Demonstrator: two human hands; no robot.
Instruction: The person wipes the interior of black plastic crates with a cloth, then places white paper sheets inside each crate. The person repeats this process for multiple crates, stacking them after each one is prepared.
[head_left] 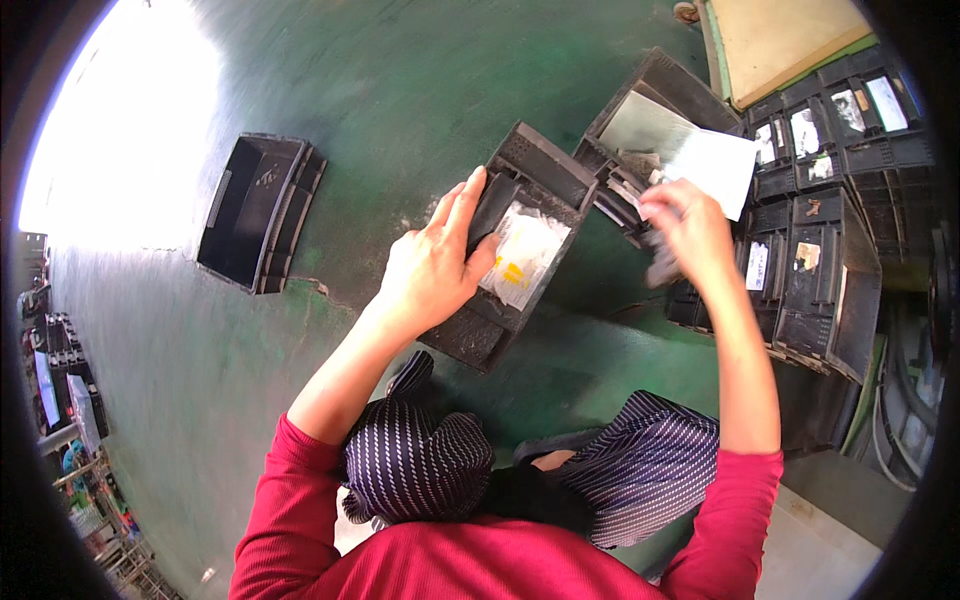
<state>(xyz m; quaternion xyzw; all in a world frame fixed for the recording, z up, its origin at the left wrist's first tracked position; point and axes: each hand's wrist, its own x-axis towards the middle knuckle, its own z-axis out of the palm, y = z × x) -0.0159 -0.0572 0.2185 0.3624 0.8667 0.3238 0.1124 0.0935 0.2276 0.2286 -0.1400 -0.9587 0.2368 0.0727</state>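
A black plastic bin (545, 165) lies tilted on the green floor in front of me, with a torn white label patch (530, 245) bearing yellow marks on its upturned face. My left hand (435, 260) holds its left side, fingers stretched along the edge and thumb by the label. To the right, my right hand (690, 230) hovers over a second black bin (660, 80), its fingers curled and blurred by motion. Pale scraps (630, 185) and a white sheet (715, 160) lie in or across that bin. Whether the right hand holds anything is unclear; a greyish blur shows beneath it.
Another black bin (255, 215) stands apart on the floor at left. Stacked black bins with labels (800, 270) line the right side, below a cream panel (790, 45). Cables (900, 400) hang at far right. Cluttered shelving (75, 400) runs along the left rim.
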